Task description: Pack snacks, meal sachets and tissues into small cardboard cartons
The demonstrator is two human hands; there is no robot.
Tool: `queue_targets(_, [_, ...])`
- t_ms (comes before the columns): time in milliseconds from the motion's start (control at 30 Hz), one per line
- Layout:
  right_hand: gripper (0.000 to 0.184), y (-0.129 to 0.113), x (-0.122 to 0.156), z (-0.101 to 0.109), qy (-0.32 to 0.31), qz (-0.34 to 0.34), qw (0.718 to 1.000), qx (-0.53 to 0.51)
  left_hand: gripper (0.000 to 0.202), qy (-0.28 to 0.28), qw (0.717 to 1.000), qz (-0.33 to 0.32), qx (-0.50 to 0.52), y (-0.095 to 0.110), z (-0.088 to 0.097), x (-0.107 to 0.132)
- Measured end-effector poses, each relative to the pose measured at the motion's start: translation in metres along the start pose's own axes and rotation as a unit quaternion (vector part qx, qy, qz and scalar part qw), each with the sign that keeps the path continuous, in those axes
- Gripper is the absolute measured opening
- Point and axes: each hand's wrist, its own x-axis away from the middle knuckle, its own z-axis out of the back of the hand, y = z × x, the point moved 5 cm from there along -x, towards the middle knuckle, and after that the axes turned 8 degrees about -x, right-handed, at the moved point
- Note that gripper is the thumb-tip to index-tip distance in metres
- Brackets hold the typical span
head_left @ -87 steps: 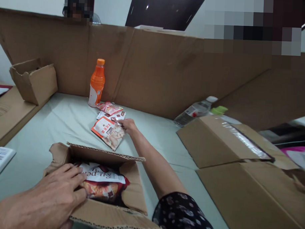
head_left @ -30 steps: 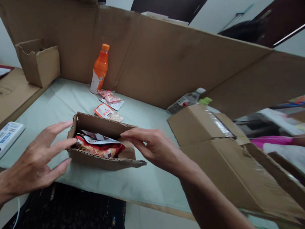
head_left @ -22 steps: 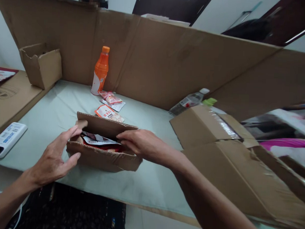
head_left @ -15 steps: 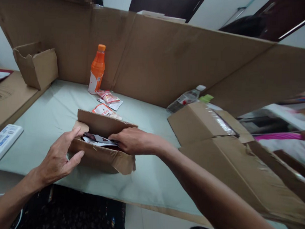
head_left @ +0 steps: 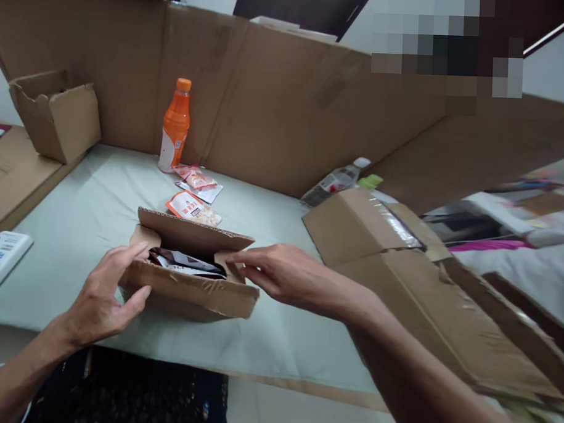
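Small cardboard box (head_left: pixel 191 291) sits on the worktop (head_left: pixel 78 210) near the front edge, flaps up, top open. Inside are snack packets (head_left: pixel 184 262), a dark-and-white one on top. Left hand (head_left: pixel 101 294) is against the box's left end, fingers spread, grip released, only touching. Right hand (head_left: pixel 280 276) has fingertips at the right inner flap, grip released too. Behind the box: loose packet (head_left: pixel 192 207), more packets (head_left: pixel 197 179), upright orange bottle (head_left: pixel 174 124) by the cardboard wall (head_left: pixel 276 106). To the right: bigger taped box (head_left: pixel 364 230), clear bottle (head_left: pixel 333 182) lying down. Open room left of the box, up to the white device (head_left: pixel 0 260) at the edge.
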Motion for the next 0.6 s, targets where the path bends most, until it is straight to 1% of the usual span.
queue_targets(67, [0.038, -0.004, -0.001, 0.002, 0.027, 0.010, 0.999, -0.018, 0.061, -0.004, 1.000, 0.006, 0.027, -0.002, 0.000, 0.002])
queue_targets(100, [0.039, -0.008, -0.005, 0.003, 0.019, 0.011, 1.000, -0.018, 0.061, -0.006, 0.999, 0.012, 0.039, -0.002, 0.000, 0.002])
queue_targets(167, [0.037, -0.015, -0.015, 0.004, -0.039, 0.001, 0.999, 0.003, 0.059, -0.009, 0.998, 0.029, 0.057, -0.003, 0.000, 0.003])
queue_targets(233, [0.030, -0.020, -0.025, 0.004, -0.105, -0.013, 0.994, 0.030, 0.054, -0.014, 0.997, 0.042, 0.065, -0.002, 0.001, 0.003])
queue_targets(267, [0.028, -0.021, -0.028, 0.004, -0.123, -0.017, 0.992, 0.037, 0.052, -0.015, 0.997, 0.043, 0.067, -0.001, 0.002, 0.003])
queue_targets(333, [0.025, -0.020, -0.029, 0.004, -0.121, -0.024, 0.992, 0.034, 0.050, -0.008, 0.997, 0.041, 0.068, 0.000, 0.002, 0.003])
queue_targets(433, [0.018, -0.010, -0.016, 0.000, -0.065, -0.036, 0.997, 0.012, 0.052, 0.020, 0.998, 0.043, 0.048, -0.002, 0.000, 0.002])
queue_targets(500, [0.019, -0.002, -0.002, -0.003, -0.011, -0.031, 0.999, -0.007, 0.054, 0.045, 0.997, 0.052, 0.017, -0.004, -0.001, 0.001])
queue_targets(533, [0.020, 0.001, 0.006, -0.003, 0.029, -0.026, 0.999, -0.022, 0.055, 0.056, 0.997, 0.055, 0.002, -0.005, -0.002, 0.000])
queue_targets(600, [0.022, 0.005, 0.019, 0.004, 0.151, -0.018, 0.987, -0.059, 0.054, 0.068, 0.996, 0.054, -0.025, -0.005, -0.004, -0.003])
